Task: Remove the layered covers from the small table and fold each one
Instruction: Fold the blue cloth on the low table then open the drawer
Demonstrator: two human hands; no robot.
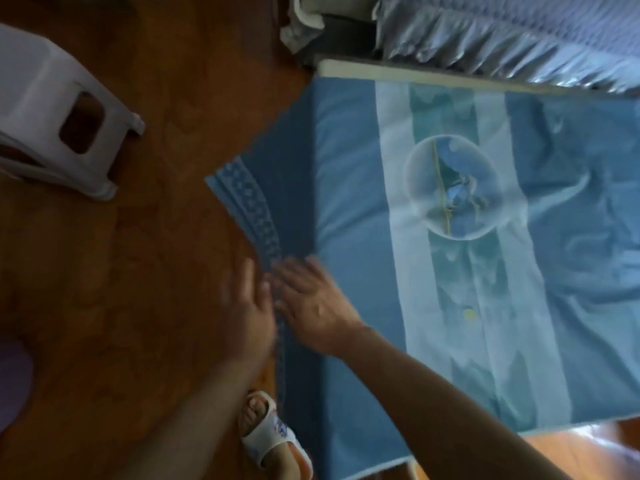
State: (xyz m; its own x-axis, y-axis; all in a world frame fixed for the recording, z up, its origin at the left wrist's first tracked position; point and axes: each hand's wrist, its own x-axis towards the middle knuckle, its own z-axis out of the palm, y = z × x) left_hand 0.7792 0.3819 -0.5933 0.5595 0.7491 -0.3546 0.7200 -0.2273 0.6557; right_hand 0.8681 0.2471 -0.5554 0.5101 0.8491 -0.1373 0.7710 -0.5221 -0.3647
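Note:
A blue cover (pixel 349 188) with a pale central band and a round bubble picture lies spread over the small table, its patterned hem (pixel 254 209) hanging down the left side. Both hands are at that hanging edge, blurred by motion. My left hand (pixel 251 310) is on the outer side of the hem with fingers stretched and apart. My right hand (pixel 311 299) lies on the cover just at the table's left edge, fingers spread. Neither hand visibly grips the cloth. A pale table edge (pixel 346 69) shows at the far side.
A white plastic stool (pixel 52 109) stands on the wooden floor at the upper left. A bed with a shiny ruffled skirt (pixel 502 39) runs along the top right. My foot in a white slipper (pixel 266 434) stands by the table's near left corner.

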